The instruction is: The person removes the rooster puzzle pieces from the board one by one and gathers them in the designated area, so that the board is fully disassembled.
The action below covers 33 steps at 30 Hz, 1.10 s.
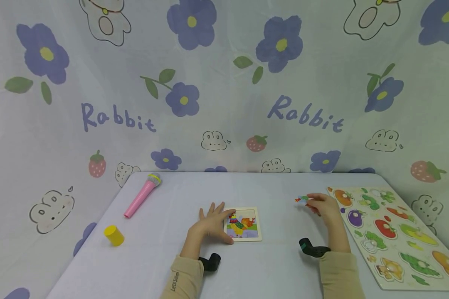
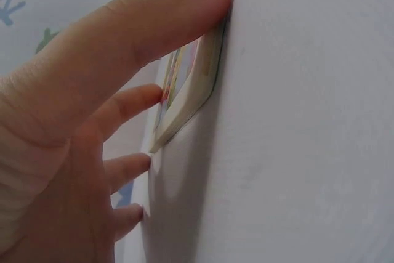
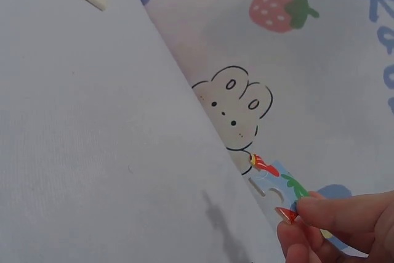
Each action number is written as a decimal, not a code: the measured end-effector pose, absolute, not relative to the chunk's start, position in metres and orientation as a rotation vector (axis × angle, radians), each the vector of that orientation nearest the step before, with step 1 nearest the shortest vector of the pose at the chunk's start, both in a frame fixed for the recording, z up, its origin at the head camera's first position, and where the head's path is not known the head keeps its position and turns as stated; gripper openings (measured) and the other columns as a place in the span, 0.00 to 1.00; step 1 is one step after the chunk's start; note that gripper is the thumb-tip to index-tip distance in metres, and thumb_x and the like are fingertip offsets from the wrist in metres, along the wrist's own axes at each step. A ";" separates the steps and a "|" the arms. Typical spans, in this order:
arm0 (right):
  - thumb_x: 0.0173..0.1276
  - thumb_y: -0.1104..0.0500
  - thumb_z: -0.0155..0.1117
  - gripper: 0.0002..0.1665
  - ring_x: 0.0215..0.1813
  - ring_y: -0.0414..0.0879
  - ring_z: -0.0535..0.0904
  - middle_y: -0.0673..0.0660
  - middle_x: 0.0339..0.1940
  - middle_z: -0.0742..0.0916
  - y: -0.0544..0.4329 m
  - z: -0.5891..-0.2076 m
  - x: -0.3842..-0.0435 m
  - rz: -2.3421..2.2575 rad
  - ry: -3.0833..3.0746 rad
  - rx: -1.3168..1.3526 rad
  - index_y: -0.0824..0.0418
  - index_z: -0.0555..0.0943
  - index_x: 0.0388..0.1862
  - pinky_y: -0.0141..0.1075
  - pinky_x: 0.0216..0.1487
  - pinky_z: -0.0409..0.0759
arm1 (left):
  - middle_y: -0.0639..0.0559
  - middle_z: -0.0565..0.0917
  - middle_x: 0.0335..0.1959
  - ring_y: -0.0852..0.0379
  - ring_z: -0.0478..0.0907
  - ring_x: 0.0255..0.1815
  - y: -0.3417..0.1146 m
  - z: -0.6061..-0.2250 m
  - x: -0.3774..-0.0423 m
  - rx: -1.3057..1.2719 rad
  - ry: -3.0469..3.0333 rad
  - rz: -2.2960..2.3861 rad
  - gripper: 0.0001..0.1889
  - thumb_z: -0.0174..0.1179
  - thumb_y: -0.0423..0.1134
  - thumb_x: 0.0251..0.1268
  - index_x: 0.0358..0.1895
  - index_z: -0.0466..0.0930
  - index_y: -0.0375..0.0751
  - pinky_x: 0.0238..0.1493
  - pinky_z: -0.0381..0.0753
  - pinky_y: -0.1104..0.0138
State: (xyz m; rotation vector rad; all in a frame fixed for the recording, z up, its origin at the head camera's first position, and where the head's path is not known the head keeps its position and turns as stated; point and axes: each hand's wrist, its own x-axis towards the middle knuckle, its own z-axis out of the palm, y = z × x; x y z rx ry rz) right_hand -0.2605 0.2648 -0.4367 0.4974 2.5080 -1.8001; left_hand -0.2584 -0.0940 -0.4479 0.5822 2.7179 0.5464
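Note:
A small square rooster jigsaw puzzle in a pale wooden frame lies mid-table. My left hand rests at its left side with fingers spread; the thumb lies over the frame's near edge and the index finger touches the upper left. A pale bare patch shows in the upper part of the picture. To the right, above the table, my right hand pinches a puzzle piece between thumb and fingers. That piece is light blue with red and green print; the fingers hide part of it.
A pink toy microphone and a yellow cylinder stand or lie at the left. At the right is a vegetable peg board with several knobbed pieces. Behind the table hangs a printed rabbit-and-flower cloth.

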 end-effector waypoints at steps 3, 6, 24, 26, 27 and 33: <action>0.63 0.66 0.58 0.21 0.25 0.35 0.76 0.47 0.24 0.83 0.268 -0.441 -0.260 -1.761 2.551 0.506 0.77 0.73 0.53 0.29 0.27 0.74 | 0.41 0.52 0.73 0.34 0.39 0.72 -0.094 -0.448 -0.258 0.584 2.719 0.548 0.49 0.74 0.56 0.34 0.68 0.62 0.55 0.60 0.33 0.32; 0.60 0.67 0.60 0.20 0.24 0.34 0.76 0.49 0.26 0.83 0.271 -0.446 -0.259 -1.677 2.607 0.513 0.77 0.75 0.50 0.27 0.27 0.75 | 0.41 0.52 0.73 0.34 0.39 0.72 -0.094 -0.448 -0.258 0.584 2.718 0.555 0.49 0.74 0.56 0.34 0.68 0.62 0.55 0.60 0.32 0.32; 0.59 0.64 0.61 0.15 0.24 0.41 0.77 0.56 0.22 0.85 0.262 -0.453 -0.259 -1.315 2.891 0.590 0.74 0.80 0.42 0.30 0.24 0.71 | 0.42 0.51 0.73 0.35 0.39 0.73 -0.094 -0.448 -0.257 0.571 2.714 0.562 0.49 0.74 0.57 0.34 0.68 0.63 0.56 0.61 0.32 0.33; 0.58 0.64 0.61 0.15 0.26 0.44 0.78 0.57 0.23 0.85 0.261 -0.453 -0.259 -1.303 2.915 0.586 0.74 0.80 0.42 0.31 0.25 0.70 | 0.43 0.51 0.73 0.36 0.39 0.73 -0.094 -0.447 -0.257 0.570 2.714 0.556 0.49 0.74 0.57 0.35 0.68 0.62 0.56 0.61 0.32 0.33; 0.58 0.64 0.61 0.15 0.27 0.45 0.79 0.59 0.24 0.86 0.261 -0.452 -0.258 -1.288 2.936 0.578 0.73 0.80 0.41 0.31 0.26 0.70 | 0.43 0.51 0.73 0.36 0.38 0.73 -0.094 -0.447 -0.257 0.569 2.714 0.554 0.49 0.74 0.57 0.35 0.68 0.62 0.56 0.62 0.32 0.33; 0.55 0.64 0.64 0.14 0.32 0.53 0.78 0.65 0.31 0.85 0.260 -0.452 -0.258 -1.187 3.032 0.551 0.72 0.81 0.40 0.36 0.28 0.68 | 0.43 0.51 0.73 0.36 0.38 0.73 -0.094 -0.448 -0.257 0.562 2.715 0.554 0.49 0.74 0.57 0.34 0.68 0.62 0.56 0.62 0.31 0.33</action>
